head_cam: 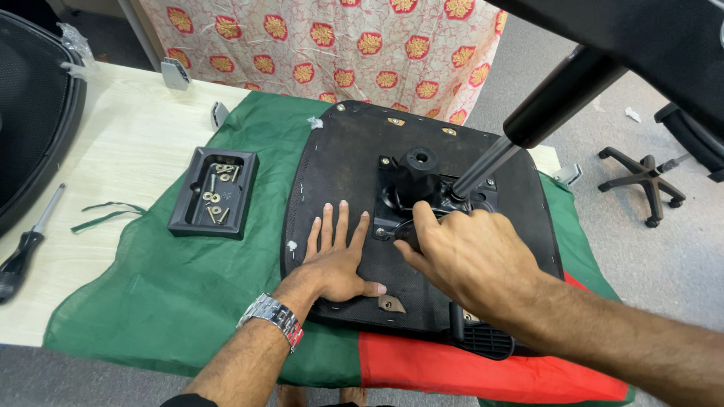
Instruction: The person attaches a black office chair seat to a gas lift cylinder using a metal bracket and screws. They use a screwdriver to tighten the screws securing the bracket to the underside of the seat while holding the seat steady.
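Observation:
A black chair seat [343, 162] lies upside down on a green and red cloth [181, 279]. A black metal tilt mechanism [413, 181] is mounted at its middle, with a round socket on top. My left hand [337, 256] rests flat on the seat's underside, fingers spread, just left of the mechanism; a metal watch is on that wrist. My right hand [467, 252] is closed around a black handle or lever [411, 230] at the mechanism's front edge. A black and grey lever rod [490, 154] runs up to the right from the mechanism.
A small black tray [197, 218] with several screws and washers sits on the cloth at left. A screwdriver [26, 245] lies on the pale wooden table [128, 143]. A mesh chair back [34, 105] is at far left. A chair star base [645, 177] stands on the floor at right.

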